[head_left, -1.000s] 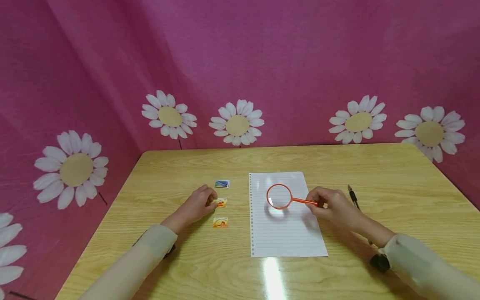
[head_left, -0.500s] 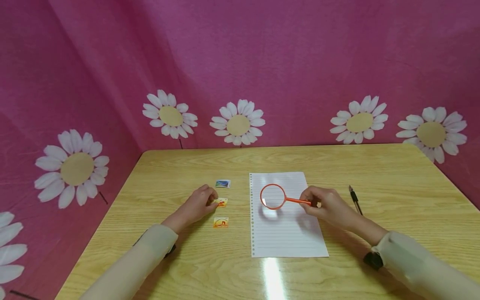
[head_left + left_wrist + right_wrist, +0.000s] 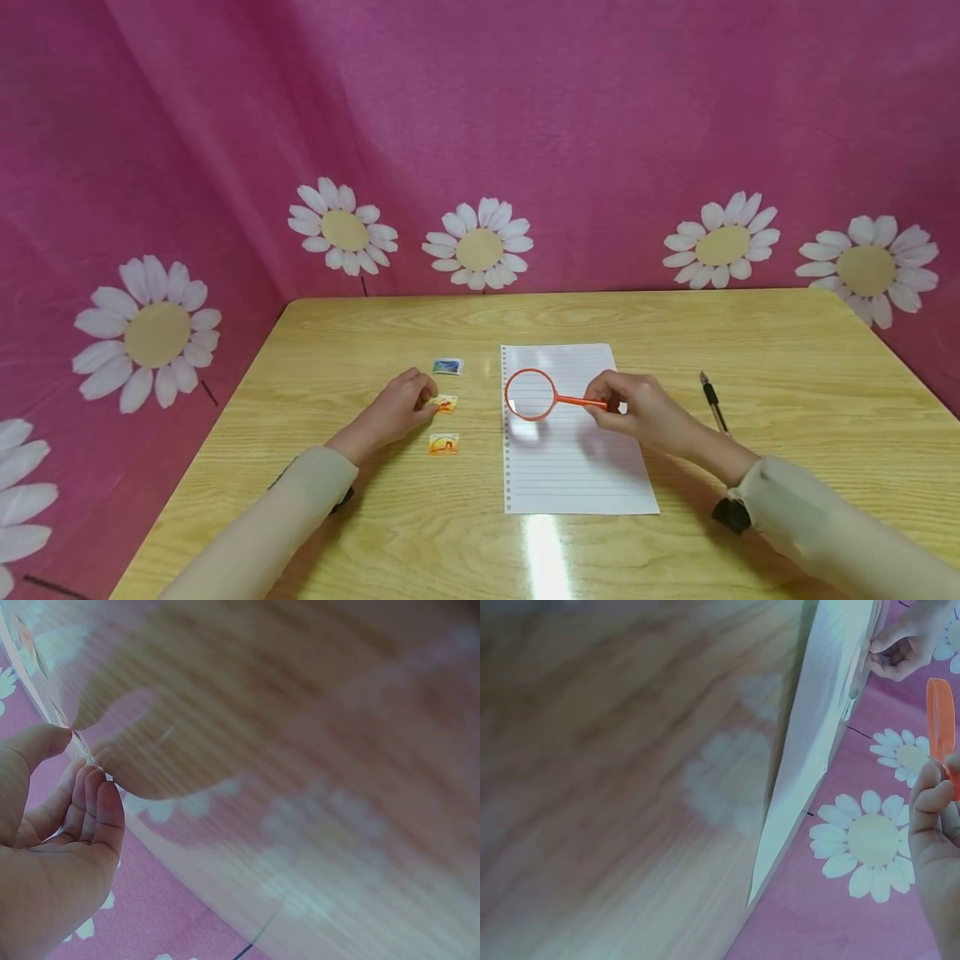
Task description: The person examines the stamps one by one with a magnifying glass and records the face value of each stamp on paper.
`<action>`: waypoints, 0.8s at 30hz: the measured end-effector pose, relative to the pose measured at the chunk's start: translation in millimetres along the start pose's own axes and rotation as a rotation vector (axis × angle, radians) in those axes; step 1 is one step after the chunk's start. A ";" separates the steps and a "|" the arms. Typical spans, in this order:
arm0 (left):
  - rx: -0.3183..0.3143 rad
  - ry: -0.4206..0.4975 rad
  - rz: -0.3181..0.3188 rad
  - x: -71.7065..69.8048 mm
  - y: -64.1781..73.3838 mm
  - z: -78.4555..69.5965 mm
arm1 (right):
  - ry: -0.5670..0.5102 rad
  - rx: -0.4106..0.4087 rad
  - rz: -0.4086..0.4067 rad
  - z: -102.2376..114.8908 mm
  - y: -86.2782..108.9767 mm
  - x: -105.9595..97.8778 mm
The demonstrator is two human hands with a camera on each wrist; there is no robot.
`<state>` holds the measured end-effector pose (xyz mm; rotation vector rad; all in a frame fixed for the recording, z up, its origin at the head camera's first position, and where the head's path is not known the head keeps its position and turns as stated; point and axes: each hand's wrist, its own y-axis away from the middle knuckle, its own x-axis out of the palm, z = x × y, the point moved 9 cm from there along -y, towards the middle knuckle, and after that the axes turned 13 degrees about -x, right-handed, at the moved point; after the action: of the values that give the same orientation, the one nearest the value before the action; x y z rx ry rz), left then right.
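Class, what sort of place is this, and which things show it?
Probably an indoor tabletop workspace: a wood-grain table, a pink, daisy-patterned backdrop behind it, and a sheet of lined paper on top.

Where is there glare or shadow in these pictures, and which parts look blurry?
Head view: mostly clear, with a white glare streak on the table, and shadows from the magnifying glass and right hand on the paper. Left wrist view: tabletop blurred, mirroring the flowered cloth; left hand sharper. Right wrist view: tabletop blurred too.
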<state>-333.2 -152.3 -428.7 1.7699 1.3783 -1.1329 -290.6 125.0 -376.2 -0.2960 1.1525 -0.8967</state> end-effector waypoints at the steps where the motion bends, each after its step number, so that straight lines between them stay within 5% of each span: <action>1: -0.001 -0.001 0.001 0.1 -0.1 0.4 | -0.002 -0.004 0.002 0.3 -1.2 1.0; 24: 0.017 0.003 -0.005 -0.6 -0.7 -0.1 | -0.027 -0.101 0.031 10.7 -26.1 25.4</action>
<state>-333.9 -152.3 -428.1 1.7813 1.3792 -1.1486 -290.2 87.3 -372.2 -0.3708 1.1762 -0.8059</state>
